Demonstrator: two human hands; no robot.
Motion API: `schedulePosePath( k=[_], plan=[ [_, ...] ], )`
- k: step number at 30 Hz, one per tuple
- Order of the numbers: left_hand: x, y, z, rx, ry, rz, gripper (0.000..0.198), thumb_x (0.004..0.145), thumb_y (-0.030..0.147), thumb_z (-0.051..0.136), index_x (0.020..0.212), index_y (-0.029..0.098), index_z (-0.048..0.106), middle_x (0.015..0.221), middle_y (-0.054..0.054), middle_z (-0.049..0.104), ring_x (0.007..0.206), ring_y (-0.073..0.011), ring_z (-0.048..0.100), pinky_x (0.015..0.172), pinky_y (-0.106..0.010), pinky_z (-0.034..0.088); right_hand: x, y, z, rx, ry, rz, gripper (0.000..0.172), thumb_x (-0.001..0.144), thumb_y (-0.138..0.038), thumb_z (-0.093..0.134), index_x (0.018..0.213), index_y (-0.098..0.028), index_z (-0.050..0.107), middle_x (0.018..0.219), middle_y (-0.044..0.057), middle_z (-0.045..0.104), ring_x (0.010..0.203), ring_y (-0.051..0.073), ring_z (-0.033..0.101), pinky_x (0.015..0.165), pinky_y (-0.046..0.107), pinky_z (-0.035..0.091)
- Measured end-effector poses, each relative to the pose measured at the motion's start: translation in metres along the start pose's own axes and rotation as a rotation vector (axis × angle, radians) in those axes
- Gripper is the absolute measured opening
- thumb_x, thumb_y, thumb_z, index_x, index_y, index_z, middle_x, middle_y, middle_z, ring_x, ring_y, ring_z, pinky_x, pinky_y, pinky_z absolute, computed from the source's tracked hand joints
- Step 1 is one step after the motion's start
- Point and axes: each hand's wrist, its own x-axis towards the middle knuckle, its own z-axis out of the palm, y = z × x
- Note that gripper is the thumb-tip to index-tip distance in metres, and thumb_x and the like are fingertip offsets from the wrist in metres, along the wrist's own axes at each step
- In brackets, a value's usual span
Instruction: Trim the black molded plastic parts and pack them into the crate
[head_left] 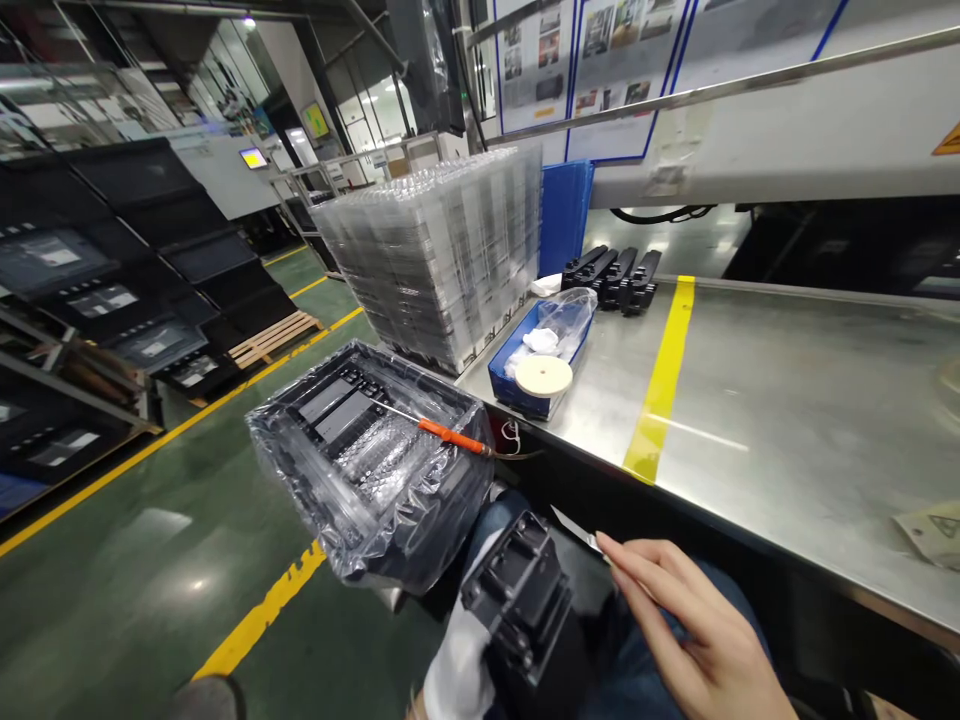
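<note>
My left hand, in a white glove, is closed around a black molded plastic part above my lap. The part is tilted, and most of my fingers are behind it. To its right, my bare right hand pinches a thin pointed metal blade between thumb and fingers. The blade points up and left, apart from the part. Left of the part stands a dark bin lined with clear plastic, with black parts inside. An orange-handled tool with a slender metal shaft lies across the bin.
On the metal table, a blue tray holds white material and a round cream disc. Several black parts lie behind it. A wrapped stack of clear trays stands beyond the bin. Black crates are at left.
</note>
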Motion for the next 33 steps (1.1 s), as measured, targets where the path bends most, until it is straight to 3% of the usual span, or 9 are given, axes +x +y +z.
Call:
schedulePosePath(
  k=[2, 5, 8, 12, 16, 20, 25, 30, 33],
  plan=[
    [0.013, 0.02, 0.012, 0.238, -0.115, 0.137, 0.06, 0.084, 0.051, 0.071, 0.139, 0.034, 0.054, 0.137, -0.006, 0.062, 0.126, -0.0295, 0.058, 0.116, -0.043, 0.042, 0.002, -0.001, -0.003, 0.059, -0.052, -0.028, 0.032, 0.098, -0.016, 0.048, 0.127, -0.023, 0.061, 0.089, 0.004, 0.065, 0.079, 0.008, 0.068, 0.071, 0.013, 0.055],
    [0.017, 0.041, 0.016, 0.624, -0.149, 0.405, 0.072, 0.081, 0.037, 0.076, 0.146, 0.038, 0.044, 0.138, -0.005, 0.058, 0.126, -0.0275, 0.057, 0.115, -0.039, 0.041, 0.002, -0.002, -0.007, 0.018, -0.065, 0.002, 0.029, 0.098, -0.017, 0.048, 0.122, -0.023, 0.065, 0.086, 0.004, 0.066, 0.076, 0.01, 0.069, 0.066, 0.014, 0.055],
    [0.012, 0.046, 0.011, 0.759, -0.153, 0.478, 0.072, 0.085, 0.032, 0.069, 0.15, 0.034, 0.038, 0.139, -0.009, 0.056, 0.127, -0.0297, 0.056, 0.113, -0.041, 0.042, 0.002, -0.002, -0.01, 0.028, -0.056, 0.016, 0.029, 0.098, -0.017, 0.049, 0.121, -0.022, 0.065, 0.086, 0.005, 0.067, 0.074, 0.01, 0.069, 0.065, 0.014, 0.056],
    [0.009, 0.039, 0.006, 0.772, -0.135, 0.485, 0.073, 0.084, 0.032, 0.071, 0.149, 0.036, 0.038, 0.136, -0.008, 0.058, 0.123, -0.0302, 0.058, 0.112, -0.043, 0.043, 0.002, -0.001, -0.012, 0.091, -0.075, -0.01, 0.031, 0.097, -0.016, 0.05, 0.122, -0.023, 0.066, 0.087, 0.005, 0.069, 0.077, 0.011, 0.07, 0.068, 0.015, 0.057],
    [0.006, 0.036, 0.0, 0.687, -0.192, 0.349, 0.062, 0.087, 0.035, 0.067, 0.146, 0.029, 0.047, 0.143, -0.01, 0.056, 0.129, -0.0327, 0.054, 0.116, -0.046, 0.04, 0.002, 0.0, -0.01, 0.21, -0.045, 0.199, 0.02, 0.098, -0.029, 0.053, 0.103, -0.023, 0.072, 0.082, 0.001, 0.072, 0.072, 0.01, 0.072, 0.068, 0.012, 0.056],
    [0.001, 0.032, -0.012, 0.731, -0.297, 0.096, 0.053, 0.09, 0.04, 0.065, 0.141, 0.031, 0.056, 0.145, -0.008, 0.056, 0.134, -0.0323, 0.05, 0.121, -0.048, 0.033, 0.004, -0.005, -0.004, 0.424, -0.201, 0.503, 0.051, 0.097, -0.054, 0.047, 0.062, -0.019, 0.059, 0.054, -0.001, 0.058, 0.049, 0.009, 0.057, 0.047, 0.014, 0.048],
    [-0.002, 0.015, -0.032, 0.715, -0.366, -0.028, 0.05, 0.093, 0.042, 0.059, 0.142, 0.033, 0.054, 0.147, -0.006, 0.054, 0.138, -0.0279, 0.048, 0.123, -0.042, 0.028, 0.002, -0.009, 0.007, 0.648, -0.349, 0.671, 0.062, 0.092, -0.07, 0.044, 0.059, -0.018, 0.053, 0.051, 0.001, 0.056, 0.049, 0.01, 0.053, 0.048, 0.019, 0.046],
    [-0.003, 0.028, -0.02, 0.725, -0.339, 0.167, 0.058, 0.089, 0.031, 0.068, 0.143, 0.042, 0.05, 0.144, 0.001, 0.058, 0.133, -0.0227, 0.053, 0.121, -0.035, 0.033, 0.0, -0.004, 0.005, 0.691, -0.466, 0.635, 0.061, 0.094, -0.068, 0.044, 0.06, -0.018, 0.054, 0.053, 0.001, 0.058, 0.051, 0.011, 0.054, 0.05, 0.02, 0.045],
    [0.003, 0.043, -0.005, 0.529, -0.27, 0.12, 0.054, 0.082, 0.034, 0.077, 0.133, 0.039, 0.061, 0.135, 0.001, 0.064, 0.126, -0.0229, 0.059, 0.115, -0.033, 0.041, 0.003, -0.005, -0.004, 0.594, -0.484, 0.498, 0.061, 0.095, -0.063, 0.045, 0.056, -0.018, 0.057, 0.052, 0.001, 0.061, 0.051, 0.012, 0.058, 0.051, 0.02, 0.048]
  ],
)
